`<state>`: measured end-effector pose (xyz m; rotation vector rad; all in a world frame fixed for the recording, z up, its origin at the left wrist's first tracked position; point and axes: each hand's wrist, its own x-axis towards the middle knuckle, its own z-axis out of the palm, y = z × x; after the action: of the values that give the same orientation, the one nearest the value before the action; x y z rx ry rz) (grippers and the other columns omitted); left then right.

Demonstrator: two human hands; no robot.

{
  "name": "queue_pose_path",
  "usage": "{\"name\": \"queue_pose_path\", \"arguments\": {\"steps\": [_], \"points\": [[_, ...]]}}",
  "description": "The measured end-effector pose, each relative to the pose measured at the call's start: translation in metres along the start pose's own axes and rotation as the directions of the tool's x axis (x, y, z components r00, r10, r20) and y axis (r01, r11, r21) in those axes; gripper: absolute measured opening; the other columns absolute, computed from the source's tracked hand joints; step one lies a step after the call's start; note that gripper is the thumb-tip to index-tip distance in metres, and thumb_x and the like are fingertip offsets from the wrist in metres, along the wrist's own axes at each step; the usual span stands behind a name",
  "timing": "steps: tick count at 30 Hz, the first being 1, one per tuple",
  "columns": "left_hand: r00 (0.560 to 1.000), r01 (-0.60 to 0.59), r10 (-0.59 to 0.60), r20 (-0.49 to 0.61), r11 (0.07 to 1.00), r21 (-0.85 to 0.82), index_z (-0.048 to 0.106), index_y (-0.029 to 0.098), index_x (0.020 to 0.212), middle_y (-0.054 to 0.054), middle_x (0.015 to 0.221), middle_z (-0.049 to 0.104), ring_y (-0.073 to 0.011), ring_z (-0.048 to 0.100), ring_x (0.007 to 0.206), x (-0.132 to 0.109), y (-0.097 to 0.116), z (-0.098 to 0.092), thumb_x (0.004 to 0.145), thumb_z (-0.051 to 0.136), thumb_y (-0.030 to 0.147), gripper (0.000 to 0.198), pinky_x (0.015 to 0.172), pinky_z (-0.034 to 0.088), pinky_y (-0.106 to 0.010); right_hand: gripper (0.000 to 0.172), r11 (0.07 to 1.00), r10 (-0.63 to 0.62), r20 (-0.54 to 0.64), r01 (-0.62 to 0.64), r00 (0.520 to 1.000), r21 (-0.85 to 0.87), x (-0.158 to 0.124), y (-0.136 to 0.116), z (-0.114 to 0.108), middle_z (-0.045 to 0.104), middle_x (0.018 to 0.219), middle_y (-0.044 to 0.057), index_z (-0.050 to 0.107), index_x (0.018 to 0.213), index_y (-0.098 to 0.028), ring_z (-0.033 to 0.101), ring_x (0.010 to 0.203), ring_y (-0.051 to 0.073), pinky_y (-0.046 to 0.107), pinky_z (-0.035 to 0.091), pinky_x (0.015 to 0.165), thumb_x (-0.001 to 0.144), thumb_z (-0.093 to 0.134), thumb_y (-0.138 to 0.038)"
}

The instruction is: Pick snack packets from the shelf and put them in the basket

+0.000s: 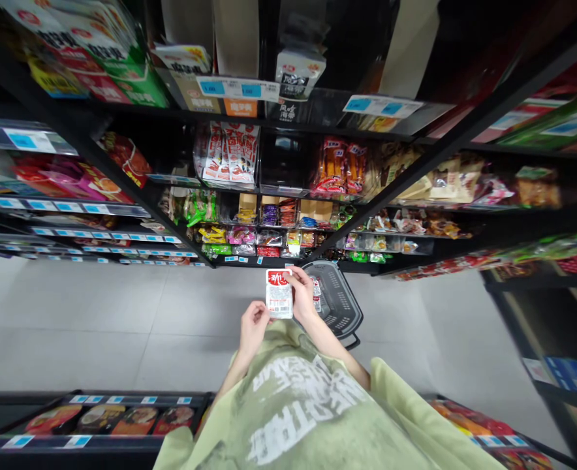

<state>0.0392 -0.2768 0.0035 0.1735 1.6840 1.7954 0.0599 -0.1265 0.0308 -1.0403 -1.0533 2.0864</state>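
A small white snack packet [279,301] with a red top and fine printed text is held up in front of my shirt. My right hand [303,294] grips its right side, with the thumb across the upper part. At the lower left corner, my left hand [254,323] has its fingers curled together and pinches the packet's edge. Just beyond my right wrist, a dark grey shopping basket [340,294] rests on the floor. Red-and-white packets [316,301] lie inside it, partly hidden behind my right hand.
Black shelves [279,121] of bagged snacks and clear bins stretch ahead, with price tags [239,88] along the edges. Red-and-white snack bags [232,153] fill one bin. Behind me, a low shelf holds round-lidded packages [136,420]. Grey tiles [195,297] cover the floor.
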Motion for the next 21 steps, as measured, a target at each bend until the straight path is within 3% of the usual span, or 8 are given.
{"name": "queue_pose_path", "arguments": {"steps": [7, 14, 21], "points": [[1.0, -0.021, 0.022, -0.007, 0.999, 0.025, 0.055, 0.019, 0.081, 0.002, 0.073, 0.062, -0.0133, 0.063, 0.059, -0.001, 0.001, -0.001, 0.083, 0.066, 0.04, 0.024, 0.062, 0.053, -0.026, 0.022, 1.0, 0.007, -0.018, -0.007, 1.0, 0.003, -0.002, -0.001, 0.001, 0.071, 0.074, -0.003, 0.076, 0.083, -0.024, 0.059, 0.066, 0.015, 0.026, 0.043, 0.063, 0.063, 0.083, -0.024], [0.996, -0.074, 0.075, -0.041, 0.997, 0.026, 0.055, 0.02, 0.111, -0.001, 0.083, 0.07, -0.0166, 0.071, 0.069, -0.007, -0.01, -0.003, 0.084, 0.071, 0.037, 0.035, 0.068, 0.056, -0.028, 0.025, 0.999, 0.014, -0.07, -0.016, 0.997, -0.029, -0.001, -0.004, 0.003, 0.072, 0.075, -0.002, 0.075, 0.085, -0.024, 0.061, 0.067, 0.018, 0.03, 0.046, 0.064, 0.061, 0.082, -0.028], [0.985, -0.17, 0.173, -0.004, 0.971, 0.168, 0.067, 0.019, 0.118, -0.004, 0.087, 0.075, -0.0162, 0.069, 0.076, -0.012, -0.005, -0.006, 0.086, 0.071, 0.033, 0.035, 0.076, 0.055, -0.028, 0.027, 0.999, 0.054, -0.094, -0.053, 0.994, 0.014, -0.002, -0.005, 0.004, 0.071, 0.074, -0.003, 0.074, 0.084, -0.023, 0.063, 0.065, 0.018, 0.031, 0.049, 0.064, 0.059, 0.084, -0.028]]}}
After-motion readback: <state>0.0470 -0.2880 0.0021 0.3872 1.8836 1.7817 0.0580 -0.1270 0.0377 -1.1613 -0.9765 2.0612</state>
